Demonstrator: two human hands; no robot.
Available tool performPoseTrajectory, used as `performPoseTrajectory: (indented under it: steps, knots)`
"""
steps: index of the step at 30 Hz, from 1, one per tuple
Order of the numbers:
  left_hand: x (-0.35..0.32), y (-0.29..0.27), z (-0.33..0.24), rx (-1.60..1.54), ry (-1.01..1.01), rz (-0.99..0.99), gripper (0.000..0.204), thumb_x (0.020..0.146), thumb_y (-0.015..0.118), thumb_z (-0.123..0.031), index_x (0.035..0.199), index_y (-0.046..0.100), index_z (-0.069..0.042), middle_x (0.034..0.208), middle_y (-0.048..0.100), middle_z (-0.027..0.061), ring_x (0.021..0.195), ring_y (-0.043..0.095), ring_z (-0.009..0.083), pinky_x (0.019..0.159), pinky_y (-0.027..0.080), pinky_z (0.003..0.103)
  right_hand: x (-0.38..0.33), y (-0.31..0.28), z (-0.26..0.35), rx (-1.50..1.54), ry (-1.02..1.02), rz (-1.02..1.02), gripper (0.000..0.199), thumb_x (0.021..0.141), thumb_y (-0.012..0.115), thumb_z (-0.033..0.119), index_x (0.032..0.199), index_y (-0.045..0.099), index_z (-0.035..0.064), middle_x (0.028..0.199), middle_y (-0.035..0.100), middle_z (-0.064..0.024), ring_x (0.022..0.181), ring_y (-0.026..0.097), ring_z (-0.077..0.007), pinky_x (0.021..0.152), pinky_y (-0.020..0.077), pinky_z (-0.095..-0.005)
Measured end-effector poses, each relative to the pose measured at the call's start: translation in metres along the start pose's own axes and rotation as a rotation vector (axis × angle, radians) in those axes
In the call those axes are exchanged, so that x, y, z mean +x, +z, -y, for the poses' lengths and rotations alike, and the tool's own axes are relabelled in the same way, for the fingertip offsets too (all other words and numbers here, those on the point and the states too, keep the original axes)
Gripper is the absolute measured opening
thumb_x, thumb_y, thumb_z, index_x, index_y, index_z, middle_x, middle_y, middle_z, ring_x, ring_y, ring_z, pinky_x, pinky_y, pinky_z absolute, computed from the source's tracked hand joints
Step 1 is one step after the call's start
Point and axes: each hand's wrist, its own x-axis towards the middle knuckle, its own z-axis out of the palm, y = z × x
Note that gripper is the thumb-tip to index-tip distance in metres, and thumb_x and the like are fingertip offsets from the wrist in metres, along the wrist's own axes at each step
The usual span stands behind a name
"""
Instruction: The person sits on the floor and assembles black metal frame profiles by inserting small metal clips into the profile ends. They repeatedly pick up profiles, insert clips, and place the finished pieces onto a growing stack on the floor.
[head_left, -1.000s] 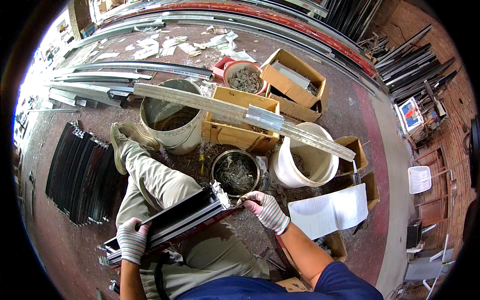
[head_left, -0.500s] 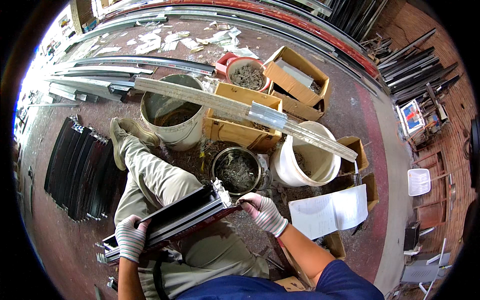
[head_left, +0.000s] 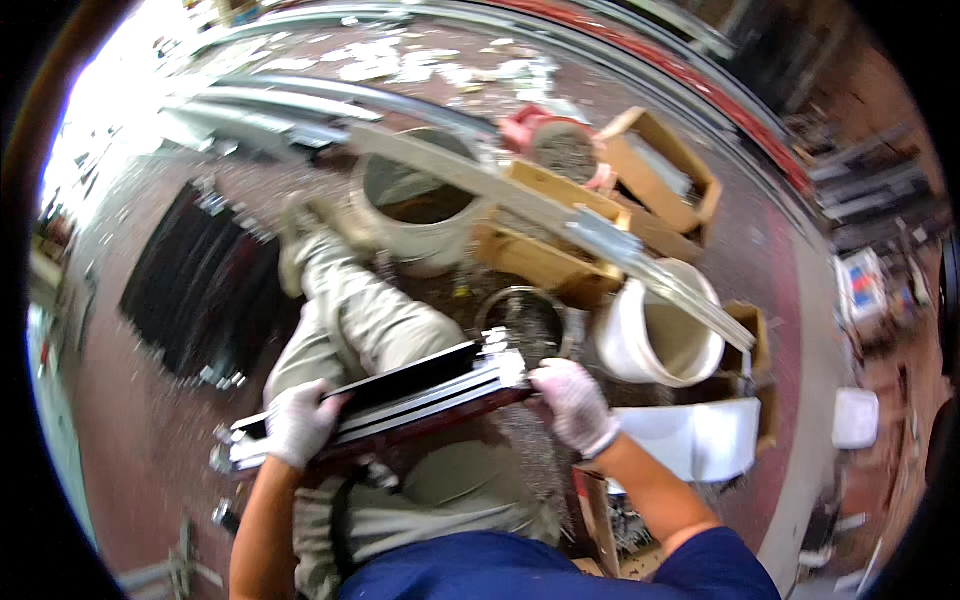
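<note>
A short bundle of black and silver metal profiles (head_left: 425, 402) lies slantwise across my lap, its right end notched and bright. My left hand (head_left: 300, 424), in a whitish knit glove, is closed around the left part of these profiles, thumb on top. At their right end is my gloved right hand (head_left: 577, 408), its fingers curled in close to the end. Motion blur hides what those fingers pinch. Just beyond that end stands a round metal bowl (head_left: 482, 318) of small dark pieces.
A long metal bar (head_left: 480, 185) lies across a grey bucket (head_left: 420, 245), a wooden box (head_left: 500, 250) and a white bucket (head_left: 615, 350). Open papers (head_left: 690, 440) lie at right. Stacked black profiles (head_left: 200, 290) cover the floor at left. Cardboard boxes (head_left: 650, 165) stand behind.
The whole view has swung, so the surroundings shift rightward and blur. My left hand stays gripping the profiles; my right hand remains by their right end, its fingers now less clear.
</note>
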Motion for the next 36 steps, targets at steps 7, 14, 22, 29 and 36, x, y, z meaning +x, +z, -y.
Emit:
performPoseTrajectory:
  steps: [7, 14, 22, 29, 36]
  knots:
    - [-0.013, -0.016, 0.03, 0.101, 0.089, -0.091, 0.032, 0.088, 0.063, -0.045, 0.085, 0.069, -0.014, 0.075, 0.067, 0.0163, 0.075, 0.066, 0.0379, 0.067, 0.051, 0.047, 0.001, 0.011, 0.02, 0.123, 0.118, 0.029, 0.035, 0.088, 0.067, 0.021, 0.116, 0.058, 0.002, 0.112, 0.061, -0.0177, 0.106, 0.058, -0.0375, 0.096, 0.0453, -0.0432]
    - [-0.134, -0.111, 0.165, 0.032, -0.425, -0.334, 0.035, 0.089, 0.063, -0.046, 0.091, 0.071, -0.012, 0.077, 0.066, 0.0162, 0.073, 0.066, 0.0335, 0.066, 0.051, 0.041, 0.026, 0.037, 0.029, 0.006, 0.282, -0.079, 0.042, 0.094, 0.057, 0.006, 0.134, 0.047, -0.0037, 0.135, 0.051, -0.0186, 0.125, 0.05, -0.031, 0.11, 0.037, -0.0404]
    - [-0.357, -0.084, 0.349, 0.142, -1.207, -0.616, 0.054, 0.091, 0.052, -0.058, 0.085, 0.067, -0.006, 0.09, 0.065, 0.0246, 0.088, 0.062, 0.045, 0.076, 0.048, 0.05, 0.068, 0.083, 0.022, -0.156, 0.198, -0.016, 0.044, 0.092, 0.06, 0.008, 0.134, 0.049, -0.001, 0.138, 0.048, -0.0197, 0.129, 0.046, -0.034, 0.112, 0.0332, -0.0433]
    - [-0.508, 0.042, 0.417, -0.123, -1.565, -0.73, 0.061, 0.096, 0.045, -0.057, 0.102, 0.069, -0.001, 0.103, 0.064, 0.0301, 0.098, 0.061, 0.0455, 0.085, 0.046, 0.05, 0.073, 0.094, 0.013, -0.303, 0.133, 0.04, 0.046, 0.09, 0.06, 0.003, 0.135, 0.049, -0.0006, 0.139, 0.048, -0.0197, 0.13, 0.046, -0.0338, 0.113, 0.0323, -0.042]
    - [-0.545, 0.132, 0.448, -0.126, -1.674, -0.65, 0.057, 0.096, 0.043, -0.058, 0.101, 0.064, -0.006, 0.103, 0.066, 0.0243, 0.097, 0.062, 0.0435, 0.082, 0.048, 0.05, 0.075, 0.068, 0.029, -0.505, 0.081, 0.095, 0.045, 0.093, 0.063, 0.012, 0.134, 0.049, -0.0003, 0.139, 0.048, -0.0214, 0.13, 0.045, -0.0366, 0.113, 0.0328, -0.0442]
